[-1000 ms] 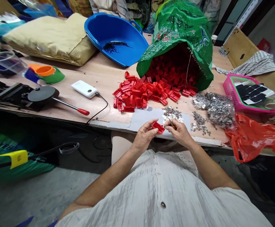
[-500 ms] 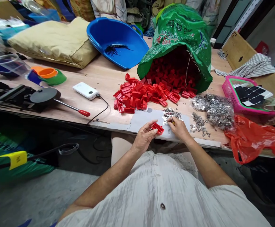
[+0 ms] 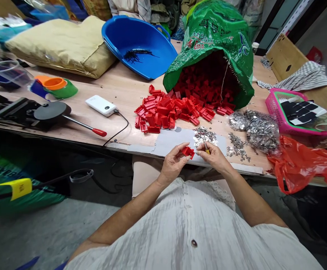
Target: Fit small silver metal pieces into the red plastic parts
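Observation:
My left hand (image 3: 173, 162) pinches a small red plastic housing (image 3: 188, 151) by its sides, just above the table's front edge. To its right, my right hand (image 3: 214, 156) holds a small yellow-handled tool (image 3: 207, 150) with a metal tip; its exact kind is too small to tell. The thumb and forefinger of that hand are closed close to the red housing, and a tiny metal piece seems to sit at their tips. Beyond the right hand, small metal clips (image 3: 204, 134) lie heaped on a grey sheet (image 3: 174, 139).
Red housings (image 3: 163, 112) spill from a green sack (image 3: 208, 41). More metal parts lie on the right beside a clear bag (image 3: 261, 129), a pink basket (image 3: 270, 108) and a red plastic bag (image 3: 300, 161). Leftward are a power bank (image 3: 101, 105), a lever press (image 3: 52, 110) and a blue basin (image 3: 141, 67).
My right hand has drawn back from the heap of metal clips toward the red housing. My left hand has turned the housing so its end faces the right hand.

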{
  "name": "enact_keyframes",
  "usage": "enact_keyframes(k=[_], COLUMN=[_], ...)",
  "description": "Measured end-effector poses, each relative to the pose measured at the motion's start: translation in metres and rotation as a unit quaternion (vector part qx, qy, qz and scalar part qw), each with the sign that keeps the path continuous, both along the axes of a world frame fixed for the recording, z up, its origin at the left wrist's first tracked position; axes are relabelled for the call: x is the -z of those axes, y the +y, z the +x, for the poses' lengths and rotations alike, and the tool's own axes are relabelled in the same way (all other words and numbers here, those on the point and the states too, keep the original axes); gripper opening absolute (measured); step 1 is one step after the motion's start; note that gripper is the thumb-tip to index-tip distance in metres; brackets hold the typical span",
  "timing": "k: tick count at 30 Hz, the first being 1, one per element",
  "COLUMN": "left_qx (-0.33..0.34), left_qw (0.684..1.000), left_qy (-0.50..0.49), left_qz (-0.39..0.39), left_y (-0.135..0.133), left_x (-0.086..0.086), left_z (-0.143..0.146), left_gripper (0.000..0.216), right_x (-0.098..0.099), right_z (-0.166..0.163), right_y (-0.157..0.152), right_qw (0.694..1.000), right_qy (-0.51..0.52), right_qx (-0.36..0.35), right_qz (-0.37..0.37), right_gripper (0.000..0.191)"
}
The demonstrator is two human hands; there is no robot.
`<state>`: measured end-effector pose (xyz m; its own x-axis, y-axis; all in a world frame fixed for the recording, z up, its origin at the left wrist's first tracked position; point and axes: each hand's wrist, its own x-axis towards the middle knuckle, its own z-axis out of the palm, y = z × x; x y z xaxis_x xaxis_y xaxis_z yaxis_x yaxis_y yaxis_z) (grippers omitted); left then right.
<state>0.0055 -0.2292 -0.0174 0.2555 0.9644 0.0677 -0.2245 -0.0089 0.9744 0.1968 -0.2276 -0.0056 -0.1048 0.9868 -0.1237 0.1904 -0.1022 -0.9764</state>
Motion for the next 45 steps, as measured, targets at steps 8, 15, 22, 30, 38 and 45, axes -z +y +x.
enact_keyframes(k=[8, 15, 22, 30, 38, 45], left_qx=[-0.011, -0.005, -0.018, -0.022, -0.005, 0.037], left_qw=[0.980, 1.000, 0.994, 0.995, 0.985, 0.997], left_qy=[0.118, 0.012, -0.068, -0.059, -0.118, -0.042], left_qz=[0.160, 0.011, -0.083, -0.075, -0.127, -0.051], left_y=[-0.004, -0.004, -0.004, -0.007, -0.005, 0.004], left_x=[-0.005, 0.000, 0.001, -0.003, -0.001, 0.009], left_z=[0.002, 0.005, 0.009, 0.012, 0.010, 0.004], left_gripper=[0.037, 0.042, 0.045, 0.044, 0.044, 0.036], right_x=[0.002, 0.003, 0.001, 0.007, 0.005, 0.011], right_z=[-0.012, -0.018, -0.020, -0.020, -0.008, -0.004], right_y=[-0.011, -0.017, -0.019, -0.022, -0.026, -0.026], right_qw=[0.997, 0.994, 0.995, 0.992, 0.999, 0.991], right_qy=[-0.064, -0.075, -0.054, -0.043, 0.009, -0.109], right_qx=[0.028, 0.060, 0.069, 0.090, 0.040, 0.011], right_qz=[0.045, 0.053, 0.047, 0.071, 0.034, 0.083], right_gripper=[0.017, 0.018, 0.016, 0.019, 0.027, 0.023])
